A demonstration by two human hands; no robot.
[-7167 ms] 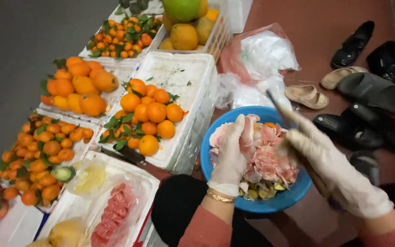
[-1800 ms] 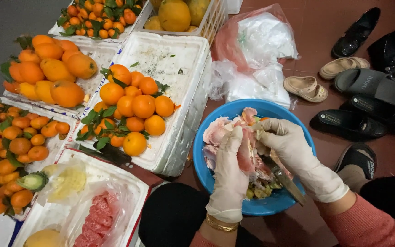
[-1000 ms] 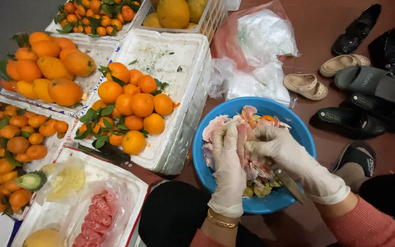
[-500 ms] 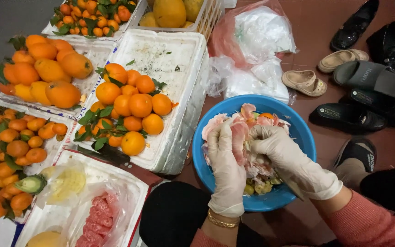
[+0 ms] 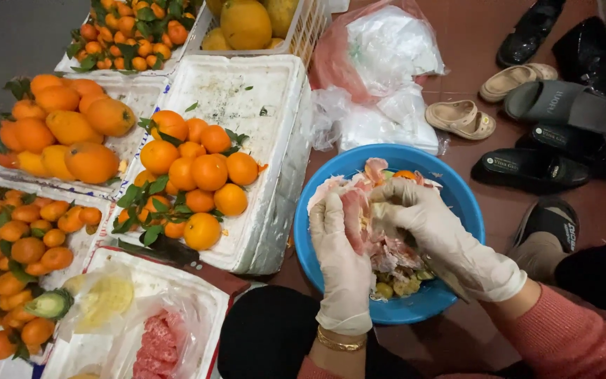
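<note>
Below, reddish-brown floor (image 5: 471,42) – both hands (image 5: 387,224) together, clamped on pink fruit (image 5: 353,214), blue bowl (image 5: 468,203)

Thin, matt white gloves (image 5: 345,274) cover both hands. The blue bowl (image 5: 468,203) is smooth, glossy plastic. At 10 o'clock, the white trays (image 5: 261,105) look like rough foam; the oranges (image 5: 208,172) have dimpled, slightly shiny skin.

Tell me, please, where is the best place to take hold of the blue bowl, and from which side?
Probably by the blue bowl's bare rim on the far right, coming from above. There the rim is free; the left hand and right hand with the pink fruit piece cover the near side, and the white foam tray crowds the left.
</note>
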